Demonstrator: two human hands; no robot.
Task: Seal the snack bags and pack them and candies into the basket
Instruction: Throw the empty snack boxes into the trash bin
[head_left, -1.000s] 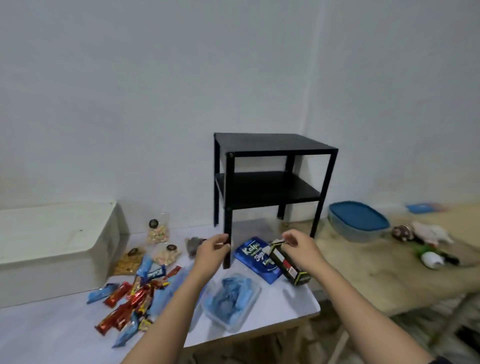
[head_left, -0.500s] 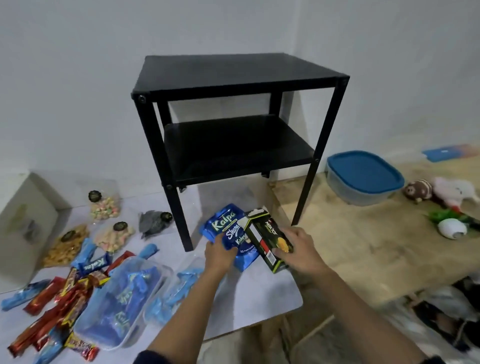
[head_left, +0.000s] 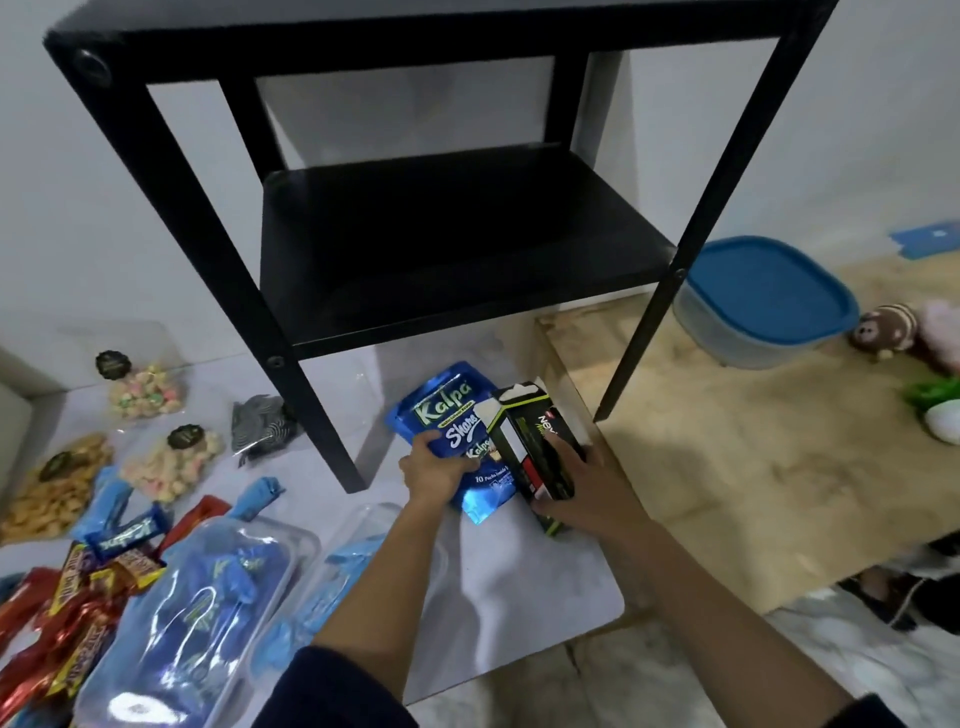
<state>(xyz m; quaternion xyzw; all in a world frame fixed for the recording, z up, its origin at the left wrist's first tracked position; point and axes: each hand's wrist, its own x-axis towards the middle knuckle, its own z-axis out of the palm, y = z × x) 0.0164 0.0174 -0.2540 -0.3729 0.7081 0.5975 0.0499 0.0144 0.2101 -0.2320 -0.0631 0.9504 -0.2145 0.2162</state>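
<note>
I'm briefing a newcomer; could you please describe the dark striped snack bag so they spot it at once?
Start at the black shelf unit on the white table. Left of its front left leg lies the dark striped snack bag. Its neighbours are clear bags of pale puffs; it alone is black and white.

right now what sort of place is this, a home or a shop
Probably a spare room at home, not a shop: bare white walls, a black shelf unit standing on a white table, and a rough plywood table with a blue-lidded container and soft toys.
</note>
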